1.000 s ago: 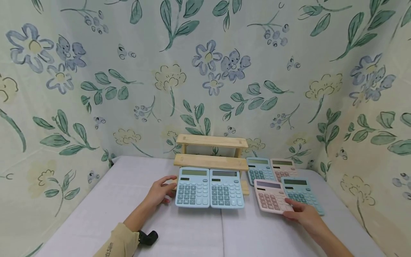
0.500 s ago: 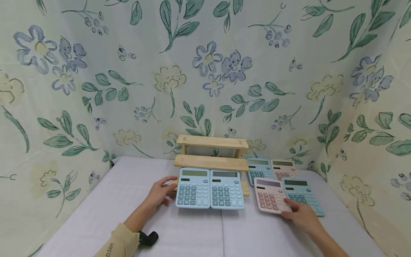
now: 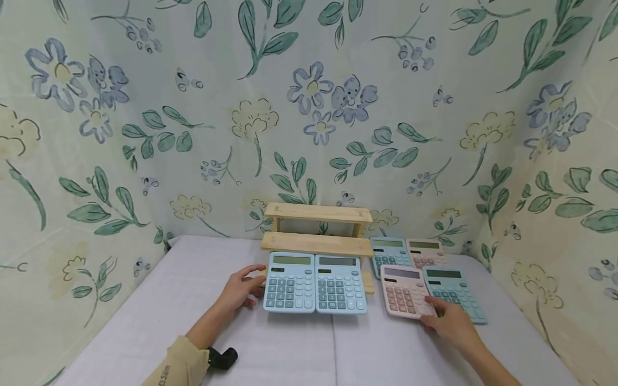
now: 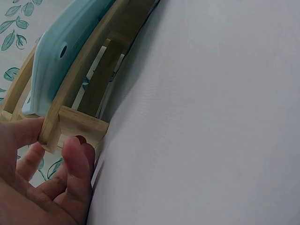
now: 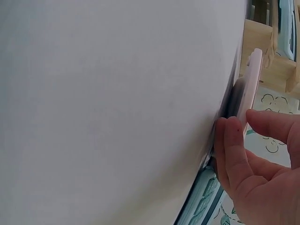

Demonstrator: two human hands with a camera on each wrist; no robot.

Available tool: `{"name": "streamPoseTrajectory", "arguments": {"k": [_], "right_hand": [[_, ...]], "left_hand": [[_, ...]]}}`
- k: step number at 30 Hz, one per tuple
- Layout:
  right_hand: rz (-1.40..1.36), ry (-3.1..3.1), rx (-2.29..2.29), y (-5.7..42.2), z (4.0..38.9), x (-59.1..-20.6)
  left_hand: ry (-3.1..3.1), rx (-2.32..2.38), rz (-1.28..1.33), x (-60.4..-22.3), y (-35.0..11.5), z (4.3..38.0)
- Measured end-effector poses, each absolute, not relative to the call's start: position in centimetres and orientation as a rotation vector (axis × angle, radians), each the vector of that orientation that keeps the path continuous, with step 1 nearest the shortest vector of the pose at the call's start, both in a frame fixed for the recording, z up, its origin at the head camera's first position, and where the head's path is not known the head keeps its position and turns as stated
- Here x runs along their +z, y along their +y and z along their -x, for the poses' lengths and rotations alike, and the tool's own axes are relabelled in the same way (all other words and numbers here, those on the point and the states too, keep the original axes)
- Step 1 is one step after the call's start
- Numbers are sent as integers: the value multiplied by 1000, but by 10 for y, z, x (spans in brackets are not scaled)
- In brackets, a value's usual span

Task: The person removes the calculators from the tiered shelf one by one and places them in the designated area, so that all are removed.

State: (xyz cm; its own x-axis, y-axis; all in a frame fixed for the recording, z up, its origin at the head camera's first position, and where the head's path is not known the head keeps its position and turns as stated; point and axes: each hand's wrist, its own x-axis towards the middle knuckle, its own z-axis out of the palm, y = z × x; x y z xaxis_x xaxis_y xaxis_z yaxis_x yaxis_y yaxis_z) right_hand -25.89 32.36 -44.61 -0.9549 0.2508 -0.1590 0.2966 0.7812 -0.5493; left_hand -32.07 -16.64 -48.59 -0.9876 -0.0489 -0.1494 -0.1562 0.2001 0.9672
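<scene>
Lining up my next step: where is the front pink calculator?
In the head view, the front pink calculator is right of the wooden stand, left of a blue calculator, its lower right edge pinched by the right hand.

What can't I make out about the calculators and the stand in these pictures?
Head view: the lower right corner of the front pink calculator, hidden by the right hand.
Head view: the lower edge of the back pink calculator, behind the rightmost blue calculator.
Head view: most of the wooden stand's bottom shelf, behind two blue calculators.
Left wrist view: a blue calculator's far end, cut off by the top edge.
</scene>
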Motion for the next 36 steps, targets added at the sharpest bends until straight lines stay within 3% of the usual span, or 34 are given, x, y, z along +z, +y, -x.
{"name": "streamPoseTrajectory", "arguments": {"k": [36], "right_hand": [[-520, 2878, -1023, 342, 240, -451]], "left_hand": [[2370, 1939, 130, -486, -169, 311]]}}
